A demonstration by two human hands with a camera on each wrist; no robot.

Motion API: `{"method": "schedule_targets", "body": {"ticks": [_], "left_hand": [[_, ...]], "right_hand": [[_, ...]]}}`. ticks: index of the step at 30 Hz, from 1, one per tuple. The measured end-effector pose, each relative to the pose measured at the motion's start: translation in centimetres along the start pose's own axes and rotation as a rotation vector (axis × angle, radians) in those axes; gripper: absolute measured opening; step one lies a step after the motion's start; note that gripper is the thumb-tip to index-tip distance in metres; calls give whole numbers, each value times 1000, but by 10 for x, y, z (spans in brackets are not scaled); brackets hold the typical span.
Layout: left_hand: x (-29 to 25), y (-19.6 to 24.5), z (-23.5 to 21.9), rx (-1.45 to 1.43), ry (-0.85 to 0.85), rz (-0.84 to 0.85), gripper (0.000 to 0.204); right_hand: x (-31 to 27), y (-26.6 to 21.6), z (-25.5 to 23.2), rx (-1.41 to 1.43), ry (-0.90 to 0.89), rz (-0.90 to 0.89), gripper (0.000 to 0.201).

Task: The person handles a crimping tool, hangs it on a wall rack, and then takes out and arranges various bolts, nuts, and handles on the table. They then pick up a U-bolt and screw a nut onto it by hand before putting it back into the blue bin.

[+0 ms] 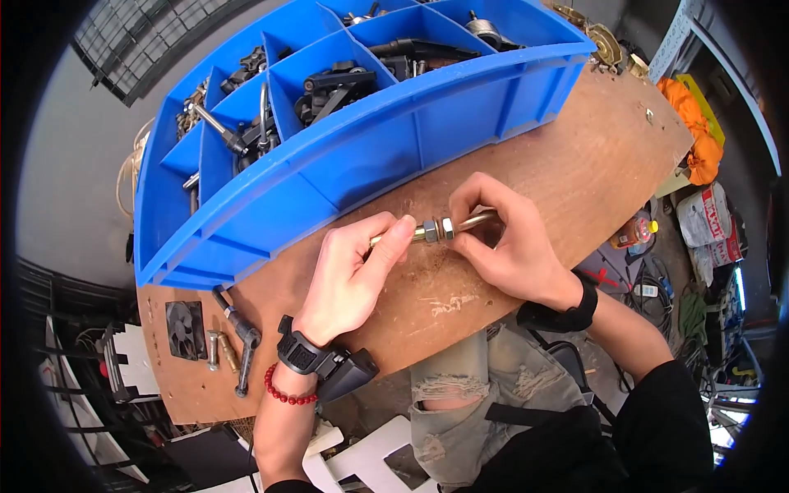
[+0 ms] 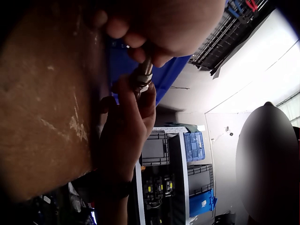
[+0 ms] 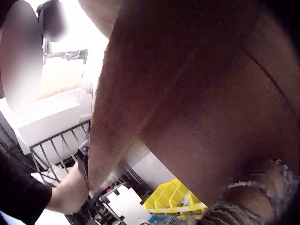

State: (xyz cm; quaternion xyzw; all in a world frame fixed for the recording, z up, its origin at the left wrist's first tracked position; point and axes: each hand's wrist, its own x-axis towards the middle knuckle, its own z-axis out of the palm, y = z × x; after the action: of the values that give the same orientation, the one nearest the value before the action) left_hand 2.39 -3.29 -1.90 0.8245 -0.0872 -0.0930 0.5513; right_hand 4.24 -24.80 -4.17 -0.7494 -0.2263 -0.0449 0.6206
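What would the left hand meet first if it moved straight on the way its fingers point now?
Probably the nuts on the bolt it holds, then the right hand just beyond. The left hand points along the bolt; depth is unclear.

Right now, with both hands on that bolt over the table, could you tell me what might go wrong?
The bolt is held in the air only by fingertips of the left hand and right hand; a slip could drop it. The nuts might then roll across the table, possibly off its near edge. The blue bin sits close behind, so knuckles could bump it.
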Motion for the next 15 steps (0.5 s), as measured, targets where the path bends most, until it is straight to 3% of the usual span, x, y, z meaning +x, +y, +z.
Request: {"method": "schedule_targets", "body": {"ticks": [4,9,15], "left_hand": [[2,-6,0,-24,23,13,46],[2,-4,0,7,17,21,45],[4,-5,1,-46,78,36,44]], "right_hand": [[4,-4,1,64,-9,49,11],[7,-5,-4,-309,-150,123,24],[4,0,1,125,3,43,21]]}}
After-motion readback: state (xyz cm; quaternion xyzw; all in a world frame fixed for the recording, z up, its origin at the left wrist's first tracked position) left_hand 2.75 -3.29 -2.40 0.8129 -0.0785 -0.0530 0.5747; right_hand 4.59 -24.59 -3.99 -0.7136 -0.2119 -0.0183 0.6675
